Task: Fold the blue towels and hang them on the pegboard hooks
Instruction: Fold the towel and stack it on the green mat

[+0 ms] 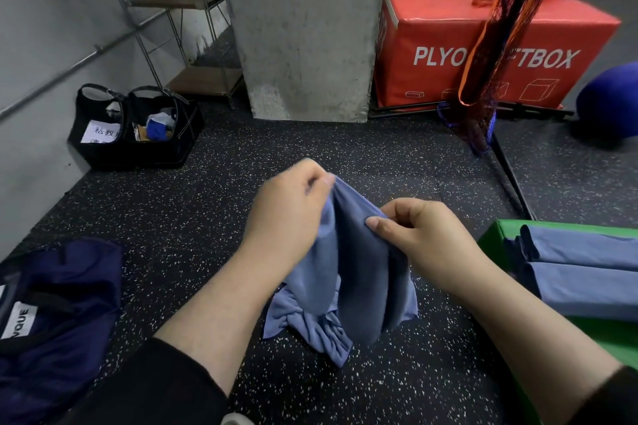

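A blue towel [348,272] is held above the speckled floor [207,217], with its lower end bunched on the floor itself. Its upper edge is pinched by the left hand [290,210], whose fingers are curled round the cloth, and by the right hand [421,235], whose thumb and fingers are clamped on a fold just beside. Two folded blue towels [583,269] are seen lying on a green box [493,238] at the right. A dark blue bag [58,314] is seen on the floor at the left.
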Demonstrator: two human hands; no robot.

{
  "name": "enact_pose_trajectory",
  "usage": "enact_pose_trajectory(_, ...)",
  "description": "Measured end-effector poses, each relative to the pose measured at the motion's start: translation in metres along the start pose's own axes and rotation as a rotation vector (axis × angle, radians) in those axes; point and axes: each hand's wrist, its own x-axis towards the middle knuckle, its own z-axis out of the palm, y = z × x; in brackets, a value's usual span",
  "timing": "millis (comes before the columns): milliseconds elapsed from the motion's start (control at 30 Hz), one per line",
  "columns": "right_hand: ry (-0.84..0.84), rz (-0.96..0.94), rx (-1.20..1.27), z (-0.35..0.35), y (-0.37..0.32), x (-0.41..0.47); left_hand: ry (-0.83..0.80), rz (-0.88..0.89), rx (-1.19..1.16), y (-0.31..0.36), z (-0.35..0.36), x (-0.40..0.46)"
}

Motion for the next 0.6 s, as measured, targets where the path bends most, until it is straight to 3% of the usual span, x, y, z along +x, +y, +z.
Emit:
enact_pose_trajectory(100, 0.062, -0.023, -0.044, -0.003, -0.001, 0.001, 0.229, -0.074, 0.047, -0.011, -0.019, 0.011)
enact_pose_trajectory(167, 0.114, -0.056, -0.065, -0.003, -0.001, 0.000, 0.254, -0.104, 0.018, -0.016, -0.024, 0.014)
enact_pose_trajectory(233, 0.138, -0.089, -0.071, -0.001, -0.002, 0.000, 0.133, -0.056, -0.014, -0.010, -0.019, 0.009)
enact_pose_trajectory(333, 0.130, -0.135, -0.054, 0.002, -0.006, 0.000, -0.296, 0.063, -0.047, 0.005, -0.001, -0.003)
enact_pose_trajectory(400, 0.100, -0.151, -0.034, 0.003, -0.010, -0.001, -0.434, 0.111, 0.047, 0.007, 0.010, -0.008)
enact_pose_trajectory(500, 0.073, -0.156, -0.033, 0.004, -0.009, 0.000, -0.370, 0.084, 0.116, 0.001, 0.014, -0.004)
enact_pose_trajectory(600, 0.060, -0.118, -0.063, -0.001, -0.003, 0.001, -0.152, -0.014, 0.133, -0.003, 0.007, 0.004)
